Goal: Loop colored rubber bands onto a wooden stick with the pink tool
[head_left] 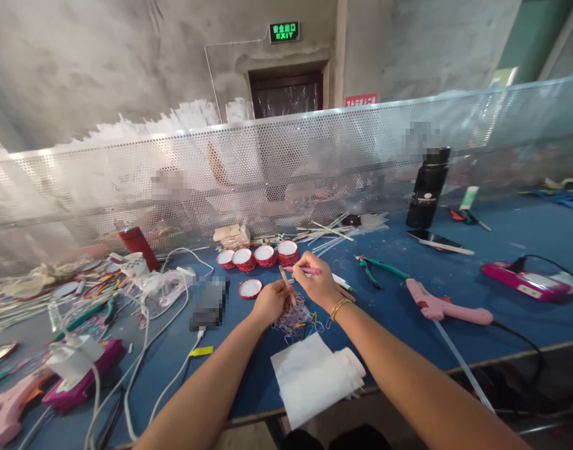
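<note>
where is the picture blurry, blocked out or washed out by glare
Head view: pale glare hazes the silver perforated metal screen; square pixelation covers patches there and on the dark rectangular device; wide-angle distortion seems to lean the tall black bottle outward

matt black bottle [426,195] | perforated metal screen [277,169] | rough bare wall [103,69]

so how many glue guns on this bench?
2 visible, both pink. One glue gun lies on the right, by the teal-handled pliers; the other glue gun is at the left edge, cut off by the frame, beside a magenta power strip. Clutter could hide more.
</note>
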Tool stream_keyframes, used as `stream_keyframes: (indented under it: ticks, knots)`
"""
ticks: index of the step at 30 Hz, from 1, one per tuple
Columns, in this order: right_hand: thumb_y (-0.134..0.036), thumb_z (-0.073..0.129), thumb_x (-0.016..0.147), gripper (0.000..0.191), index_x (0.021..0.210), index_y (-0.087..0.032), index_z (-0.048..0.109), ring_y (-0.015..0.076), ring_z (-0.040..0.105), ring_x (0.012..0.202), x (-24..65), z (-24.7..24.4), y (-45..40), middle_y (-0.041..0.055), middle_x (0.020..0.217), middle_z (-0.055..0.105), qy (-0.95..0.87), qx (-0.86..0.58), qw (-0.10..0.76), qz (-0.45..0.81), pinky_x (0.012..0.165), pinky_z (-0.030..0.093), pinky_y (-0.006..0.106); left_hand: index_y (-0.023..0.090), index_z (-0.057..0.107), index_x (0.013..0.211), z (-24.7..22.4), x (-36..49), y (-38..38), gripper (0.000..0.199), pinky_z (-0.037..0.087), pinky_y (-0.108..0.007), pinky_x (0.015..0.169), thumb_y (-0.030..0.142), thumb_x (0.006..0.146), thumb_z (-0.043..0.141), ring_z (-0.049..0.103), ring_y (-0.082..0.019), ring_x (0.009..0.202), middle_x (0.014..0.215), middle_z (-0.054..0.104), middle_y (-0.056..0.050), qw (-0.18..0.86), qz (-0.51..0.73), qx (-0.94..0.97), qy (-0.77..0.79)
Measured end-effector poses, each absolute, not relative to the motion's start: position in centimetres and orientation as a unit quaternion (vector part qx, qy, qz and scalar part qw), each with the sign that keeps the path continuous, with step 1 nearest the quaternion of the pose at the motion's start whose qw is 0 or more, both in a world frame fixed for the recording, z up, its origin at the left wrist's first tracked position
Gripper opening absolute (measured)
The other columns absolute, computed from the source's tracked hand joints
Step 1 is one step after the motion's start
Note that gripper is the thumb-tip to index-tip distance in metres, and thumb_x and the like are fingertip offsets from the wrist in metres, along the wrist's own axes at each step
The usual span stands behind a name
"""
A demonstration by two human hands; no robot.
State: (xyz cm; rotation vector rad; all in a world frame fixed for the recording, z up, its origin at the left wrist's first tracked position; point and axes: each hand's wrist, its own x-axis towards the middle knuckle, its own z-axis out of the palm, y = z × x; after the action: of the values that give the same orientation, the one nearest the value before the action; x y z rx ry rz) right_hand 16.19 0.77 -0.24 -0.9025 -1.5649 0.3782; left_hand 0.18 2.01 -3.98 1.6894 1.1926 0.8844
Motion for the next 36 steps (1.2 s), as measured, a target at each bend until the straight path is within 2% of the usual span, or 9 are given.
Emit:
stream_keyframes:
  ticks: [28,36]
  knots:
    - [-0.027,0.056,0.085,0.014,0.071,-0.024,0.051,0.0179,0.064,0.068,16.26,-0.31,0.91,-0.0006,0.068,0.066,-0.673,-0.392,0.605,0.167,0.066,0.045,0.027,0.018,0.057,0.072,-3.88,0.26,2.1,0.038,0.03,-0.024,0.047,0.052,0.086,0.056,0.044,-0.01,0.045,0.055,0.056,0.002,0.436,0.359,0.674,0.476]
    - [-0.025,0.055,0.082,0.014,0.069,-0.025,0.051,0.0172,0.059,0.064,16.3,-0.2,0.91,-0.001,0.066,0.063,-0.677,-0.401,0.597,0.154,0.066,0.044,0.028,0.018,0.056,0.069,-3.41,0.52,1.75,0.039,0.031,-0.024,0.047,0.052,0.087,0.058,0.044,-0.01,0.045,0.054,0.055,0.002,0.44,0.362,0.666,0.481]
